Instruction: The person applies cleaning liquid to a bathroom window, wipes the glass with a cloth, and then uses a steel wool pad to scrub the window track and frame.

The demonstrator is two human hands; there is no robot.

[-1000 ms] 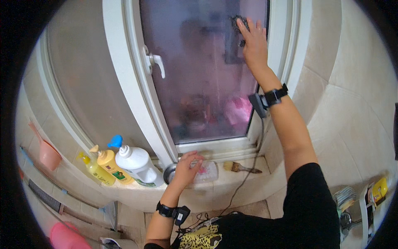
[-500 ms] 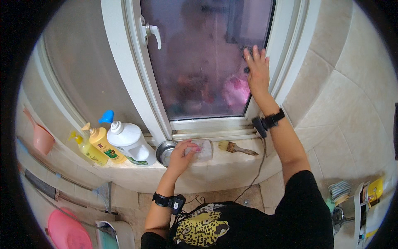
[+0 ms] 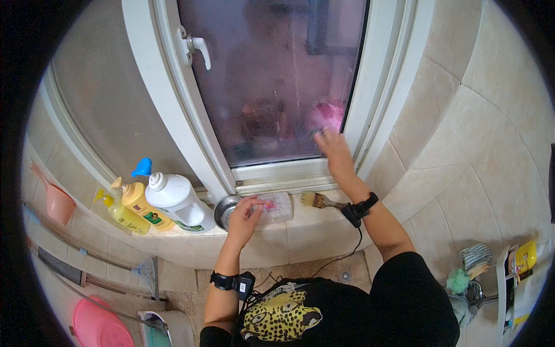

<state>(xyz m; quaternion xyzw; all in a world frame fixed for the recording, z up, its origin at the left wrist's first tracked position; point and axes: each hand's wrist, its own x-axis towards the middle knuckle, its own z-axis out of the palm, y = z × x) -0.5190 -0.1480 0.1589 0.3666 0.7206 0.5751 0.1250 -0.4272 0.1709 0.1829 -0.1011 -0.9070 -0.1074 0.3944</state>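
Observation:
My left hand [image 3: 243, 220] hovers over the sill between a round metal bowl [image 3: 222, 209] and a clear plastic box [image 3: 282, 209]. Its fingers are loosely bent, with the thumb apart and nothing plainly held. Pink bits show in the box beside the fingertips. At the lower right part of the window pane [image 3: 260, 98], my right hand [image 3: 337, 155] is open, its fingers blurred by motion; whether they touch the glass I cannot tell. A brush [image 3: 321, 200] with pale bristles lies on the sill below that hand, its handle end partly hidden by the black wrist device.
A white bottle with a blue pump [image 3: 179, 199] and two yellow pump bottles [image 3: 144, 202] [image 3: 124, 215] line the sill's left. The white window handle [image 3: 201, 51] sticks out. A pink basin [image 3: 98, 324] is low left; a shelf [image 3: 502, 289] stands lower right. A cable [image 3: 347, 248] hangs from my right wrist.
My right hand has slid down and slightly left along the pane, from mid-height to near the lower frame. My left hand stays by the box. The whole view has shifted a little.

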